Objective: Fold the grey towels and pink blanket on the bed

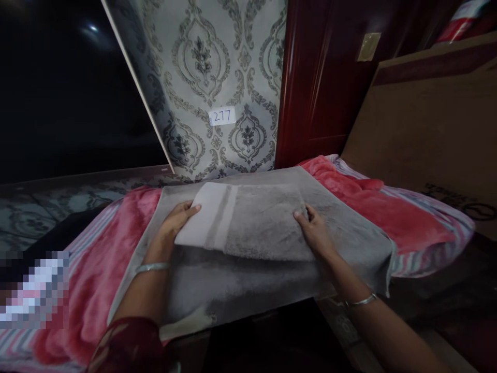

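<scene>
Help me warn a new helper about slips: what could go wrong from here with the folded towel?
The folded towel is held at its two ends by the left hand and right hand, so its layers might slip apart if one grip loosens. The gray cloth spread beneath could bunch up if rubbed, since it is a loose sheet. The left wrist's bangle might catch on fabric.
</scene>
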`<state>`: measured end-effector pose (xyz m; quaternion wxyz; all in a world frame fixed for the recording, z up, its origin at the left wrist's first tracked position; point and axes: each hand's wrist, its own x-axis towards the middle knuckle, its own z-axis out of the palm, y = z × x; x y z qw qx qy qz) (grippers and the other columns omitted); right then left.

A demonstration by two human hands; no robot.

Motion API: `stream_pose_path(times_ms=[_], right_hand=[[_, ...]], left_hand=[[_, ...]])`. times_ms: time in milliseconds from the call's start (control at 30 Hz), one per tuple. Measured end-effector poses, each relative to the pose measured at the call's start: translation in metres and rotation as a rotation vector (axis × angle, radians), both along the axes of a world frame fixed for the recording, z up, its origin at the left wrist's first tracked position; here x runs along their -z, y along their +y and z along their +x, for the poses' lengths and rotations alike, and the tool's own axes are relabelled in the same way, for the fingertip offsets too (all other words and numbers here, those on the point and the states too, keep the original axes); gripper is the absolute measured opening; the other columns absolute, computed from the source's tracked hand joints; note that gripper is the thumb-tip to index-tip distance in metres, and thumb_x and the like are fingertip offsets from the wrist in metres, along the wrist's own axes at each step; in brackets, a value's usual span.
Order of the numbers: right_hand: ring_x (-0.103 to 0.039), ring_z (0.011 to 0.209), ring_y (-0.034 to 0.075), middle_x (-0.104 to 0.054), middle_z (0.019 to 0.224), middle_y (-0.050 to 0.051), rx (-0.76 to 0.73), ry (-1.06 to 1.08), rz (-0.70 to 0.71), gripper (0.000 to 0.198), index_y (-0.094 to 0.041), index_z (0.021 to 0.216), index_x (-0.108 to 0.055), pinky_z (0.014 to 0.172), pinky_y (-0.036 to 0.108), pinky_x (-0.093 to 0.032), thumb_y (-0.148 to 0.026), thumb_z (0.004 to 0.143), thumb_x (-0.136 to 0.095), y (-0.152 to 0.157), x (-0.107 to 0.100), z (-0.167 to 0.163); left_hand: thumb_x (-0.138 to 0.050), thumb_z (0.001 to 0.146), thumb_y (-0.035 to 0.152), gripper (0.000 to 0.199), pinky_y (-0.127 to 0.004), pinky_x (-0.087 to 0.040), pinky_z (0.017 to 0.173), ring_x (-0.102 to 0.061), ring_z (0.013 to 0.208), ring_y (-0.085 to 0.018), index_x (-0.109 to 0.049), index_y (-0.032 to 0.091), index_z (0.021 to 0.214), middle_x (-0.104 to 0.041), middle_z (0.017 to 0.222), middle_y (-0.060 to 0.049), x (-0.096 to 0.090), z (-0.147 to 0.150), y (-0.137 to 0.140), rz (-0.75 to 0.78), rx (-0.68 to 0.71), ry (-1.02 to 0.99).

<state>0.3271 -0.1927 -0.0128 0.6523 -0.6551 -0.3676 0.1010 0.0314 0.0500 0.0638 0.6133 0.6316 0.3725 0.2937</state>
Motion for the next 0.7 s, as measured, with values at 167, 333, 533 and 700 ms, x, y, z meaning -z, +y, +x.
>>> stream_pose_path(times_ms=[167,333,533,700], right_hand=[[-0.061,0.116,0.029,-0.065,0.127,0.012,-0.208,0.261,-0.131,0.064,-0.020,0.132,-0.056,0.097,0.046,-0.051,-0.052,0.077,-0.064,-0.014,0.031,-0.001],[-0.053,0.129,0.028,-0.056,0.141,0.011,-0.189,0.200,-0.157,0.067,-0.023,0.139,-0.052,0.108,0.047,-0.044,-0.056,0.082,-0.062,-0.022,0.038,0.004],[-0.052,0.131,0.031,-0.052,0.145,0.010,-0.191,0.244,-0.169,0.081,-0.024,0.147,-0.042,0.106,0.047,-0.047,-0.057,0.077,-0.067,-0.018,0.030,-0.005],[-0.057,0.125,0.031,-0.050,0.147,0.010,-0.169,0.407,-0.175,0.098,-0.027,0.156,-0.027,0.101,0.046,-0.052,-0.053,0.072,-0.071,-0.022,0.022,-0.013]], left_hand=[[-0.076,0.067,0.027,0.031,-0.028,-0.051,0.057,-0.067,0.063,-0.020,-0.072,0.011,0.093,-0.075,0.074,-0.008,0.034,-0.006,0.010,-0.176,-0.088,0.031],[-0.080,0.063,0.036,0.039,-0.028,-0.051,0.062,-0.068,0.069,-0.020,-0.074,0.011,0.092,-0.076,0.080,-0.009,0.051,-0.029,-0.006,-0.166,-0.036,0.011],[-0.087,0.050,0.032,0.069,-0.027,-0.051,0.068,-0.070,0.082,-0.024,-0.070,0.012,0.113,-0.077,0.094,-0.009,0.057,-0.033,-0.019,-0.116,-0.029,-0.081],[-0.078,0.055,0.014,0.057,-0.024,-0.050,0.060,-0.067,0.066,-0.016,-0.070,0.010,0.111,-0.077,0.090,-0.007,0.048,-0.023,-0.015,-0.250,-0.138,-0.261]])
